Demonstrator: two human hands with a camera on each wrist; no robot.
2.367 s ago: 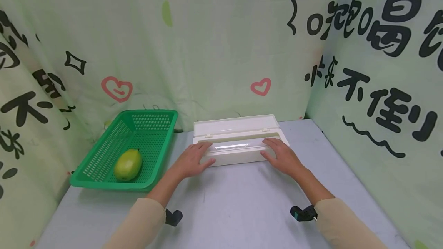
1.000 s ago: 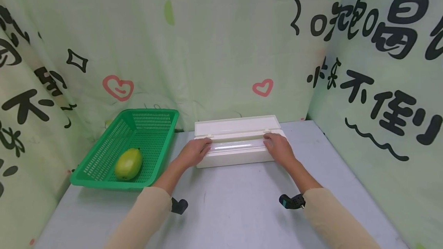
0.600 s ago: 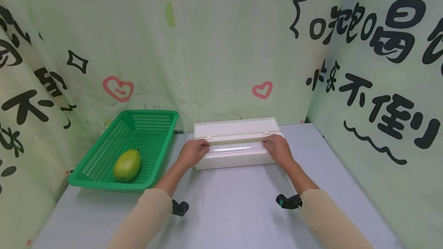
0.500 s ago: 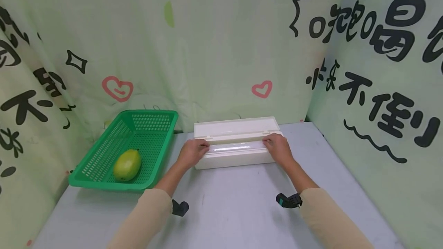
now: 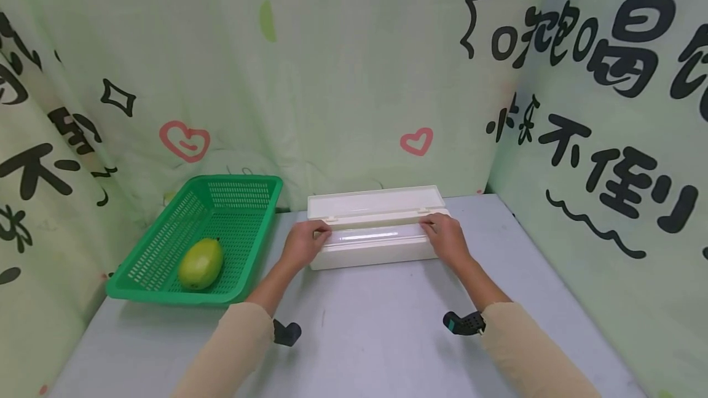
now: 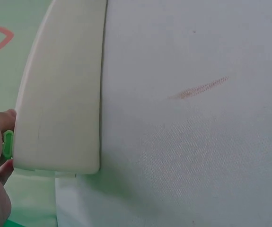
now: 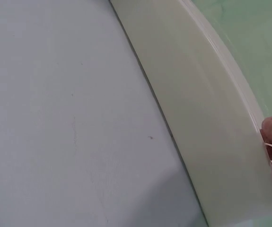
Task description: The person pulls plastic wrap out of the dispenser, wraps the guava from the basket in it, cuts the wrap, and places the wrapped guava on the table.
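A long white cling film dispenser (image 5: 376, 256) lies at the back of the table, its lid (image 5: 376, 204) raised. A strip of clear cling film (image 5: 372, 235) shows along its top. At the film's left end my left hand (image 5: 302, 244) pinches with thumb and fingers brought together. My right hand (image 5: 445, 239) pinches likewise at the right end. In the left wrist view, a small green piece (image 6: 7, 144) shows between the fingers beside the dispenser's front wall (image 6: 62, 99). The right wrist view shows only curled fingers past the wall's edge; the film there is hidden.
A green plastic basket (image 5: 179, 297) stands on the left of the table (image 5: 354, 336), with a yellow-green fruit (image 5: 201, 264) in it. Printed curtains (image 5: 343, 78) hang behind and at both sides.
Earlier, both hands lay with fingers spread over the dispenser's ends. Their fingers have since drawn in to meet the thumbs at the film. Over the last half second, the left hand shifts slightly left.
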